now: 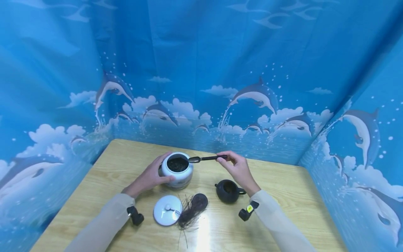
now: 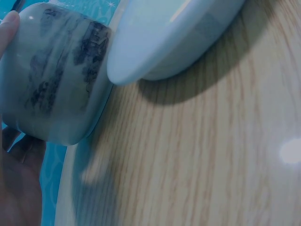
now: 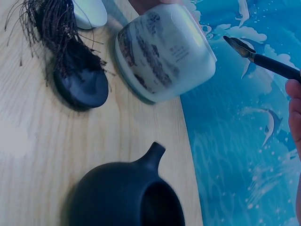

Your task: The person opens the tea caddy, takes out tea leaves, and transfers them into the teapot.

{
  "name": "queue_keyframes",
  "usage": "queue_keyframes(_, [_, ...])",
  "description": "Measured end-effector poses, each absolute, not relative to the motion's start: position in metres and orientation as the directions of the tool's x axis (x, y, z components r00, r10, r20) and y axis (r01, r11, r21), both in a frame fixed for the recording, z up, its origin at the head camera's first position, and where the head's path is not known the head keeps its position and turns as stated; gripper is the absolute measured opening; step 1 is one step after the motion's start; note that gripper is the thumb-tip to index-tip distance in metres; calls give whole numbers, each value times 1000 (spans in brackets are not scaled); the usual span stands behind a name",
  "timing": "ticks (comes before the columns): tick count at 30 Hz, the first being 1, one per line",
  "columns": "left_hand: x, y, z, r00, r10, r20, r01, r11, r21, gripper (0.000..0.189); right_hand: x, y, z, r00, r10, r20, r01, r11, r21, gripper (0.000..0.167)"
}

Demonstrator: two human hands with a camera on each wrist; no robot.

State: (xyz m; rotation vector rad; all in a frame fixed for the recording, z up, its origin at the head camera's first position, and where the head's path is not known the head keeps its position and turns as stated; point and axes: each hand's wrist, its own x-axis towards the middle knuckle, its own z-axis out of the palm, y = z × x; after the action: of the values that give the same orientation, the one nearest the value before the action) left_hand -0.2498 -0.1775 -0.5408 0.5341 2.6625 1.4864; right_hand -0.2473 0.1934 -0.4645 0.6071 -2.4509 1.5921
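Observation:
My left hand (image 1: 150, 177) grips a white ceramic jar (image 1: 182, 179), thumb on the near side. Dark loose contents, like tea leaves (image 1: 177, 164), show inside its mouth. Landscape painting covers the jar's side (image 3: 153, 52) in the right wrist view. My right hand (image 1: 237, 169) pinches a dark long-handled spoon (image 1: 209, 158) near the handle's end. The spoon's bowl (image 3: 240, 47) is at the jar's right rim, above it. Below the right hand stands a black teapot (image 1: 227, 196) without a lid, its spout toward the jar.
The jar's white lid (image 1: 165, 214) lies in front of the jar, knob up. Beside it is a black round piece (image 3: 82, 92) with a bundle of dark strands (image 1: 190, 214) partly over it. The wooden table (image 1: 270, 217) ends at a blue dolphin-print curtain (image 1: 195, 70).

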Motion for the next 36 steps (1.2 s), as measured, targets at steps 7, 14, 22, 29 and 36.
queue_keyframes(7, [-249, -177, -540, -940, 319, 116, 267, 480, 835, 113, -253, 179, -453, -896, -282, 344, -434, 387, -813, 26])
queue_keyframes(14, [-251, -178, -543, -939, 322, 119, 271, 480, 834, 113, -258, 166, -448, -883, -333, 331, -455, 437, -776, 24])
queue_keyframes(22, [-252, -178, -545, -939, 320, 127, 277, 483, 831, 114, -263, 148, -443, -802, -458, 382, -590, 515, -622, 20])
queue_keyframes(29, [-251, -178, -543, -941, 315, 121, 270, 489, 829, 114, -265, 130, -428, -721, -604, 340, -685, 546, -483, 21])
queue_keyframes(36, [-250, -178, -541, -942, 318, 109, 260, 487, 834, 113, -268, 119, -421, -713, -652, 258, -688, 580, -436, 21])
